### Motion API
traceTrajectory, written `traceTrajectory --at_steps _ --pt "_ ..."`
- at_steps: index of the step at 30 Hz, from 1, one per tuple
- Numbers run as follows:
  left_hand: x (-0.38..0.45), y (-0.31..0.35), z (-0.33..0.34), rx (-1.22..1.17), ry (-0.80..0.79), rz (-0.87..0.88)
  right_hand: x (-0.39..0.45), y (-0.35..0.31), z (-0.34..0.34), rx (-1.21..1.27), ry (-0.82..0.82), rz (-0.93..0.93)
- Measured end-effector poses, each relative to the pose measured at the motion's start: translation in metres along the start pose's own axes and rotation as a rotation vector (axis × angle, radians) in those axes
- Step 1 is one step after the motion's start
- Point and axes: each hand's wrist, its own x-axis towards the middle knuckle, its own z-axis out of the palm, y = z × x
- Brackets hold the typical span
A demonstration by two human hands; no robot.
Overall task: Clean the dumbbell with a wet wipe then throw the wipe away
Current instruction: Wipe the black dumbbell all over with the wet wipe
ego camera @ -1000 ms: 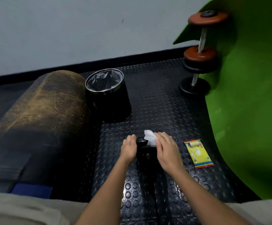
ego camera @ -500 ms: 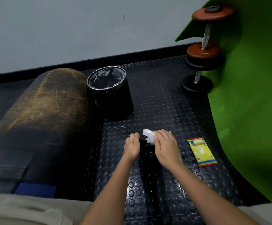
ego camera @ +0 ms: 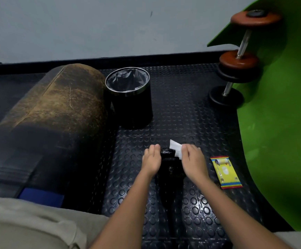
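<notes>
— Where was the dumbbell?
— On the studded floor, mid-mat, between both hands.
— Their grips?
— Left hand steadied it, fingers straight; right hand pinched the white wipe against it.

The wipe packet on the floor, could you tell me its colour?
Mostly yellow packet, red and blue ends; head view.

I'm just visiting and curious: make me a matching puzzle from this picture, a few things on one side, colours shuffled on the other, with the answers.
Things:
1. wet wipe
2. bin
3. wipe packet
4. mat

Colours:
A. green
B. yellow
C. white
D. black with a silver rim

Pairs: 1-C, 2-D, 3-B, 4-A
</notes>
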Motion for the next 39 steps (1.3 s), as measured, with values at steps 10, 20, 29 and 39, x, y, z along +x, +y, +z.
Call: traceTrajectory --at_steps 10,20,29,39 --pt "-0.006 0.001 0.000 0.002 -0.002 0.013 -0.012 0.009 -0.001 0.297 0.074 0.216" --pt "0.000 0.000 0.001 0.004 0.011 -0.004 -0.011 -0.001 0.013 -0.056 0.024 -0.168" --pt "-0.006 0.002 0.000 0.007 -0.019 0.010 -0.010 0.026 -0.004 0.213 0.077 0.320" --pt "-0.002 0.000 0.000 0.006 0.012 0.006 -0.005 -0.003 0.010 0.002 0.057 -0.159"
